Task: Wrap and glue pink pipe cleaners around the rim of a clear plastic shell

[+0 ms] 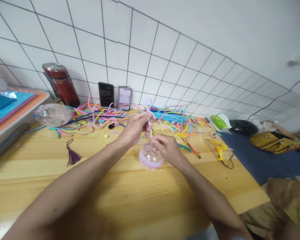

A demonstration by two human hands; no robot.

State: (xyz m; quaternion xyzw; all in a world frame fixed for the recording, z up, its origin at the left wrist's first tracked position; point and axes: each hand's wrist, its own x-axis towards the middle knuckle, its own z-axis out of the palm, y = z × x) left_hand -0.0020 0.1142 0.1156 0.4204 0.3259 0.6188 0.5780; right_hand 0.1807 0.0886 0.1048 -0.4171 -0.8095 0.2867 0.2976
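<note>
Above the middle of the wooden table, my left hand [137,126] pinches a pale purple pipe cleaner [149,106], whose looped upper end sticks up past the fingers. A twisted length of it runs down to my right hand [166,146], where thumb and fingers close on its lower part. Just under the right hand, a clear round plastic ball [151,158] rests on the table, with a pinkish-purple band around it. Whether the pipe cleaner is joined to the ball is hidden by my fingers.
Many coloured pipe cleaners [170,116] lie along the wall. To the left are a red thermos [62,86], another clear ball [52,115] and a purple tassel [73,154]. A phone [106,95] leans on the tiles. A yellow glue gun [219,149] lies at right.
</note>
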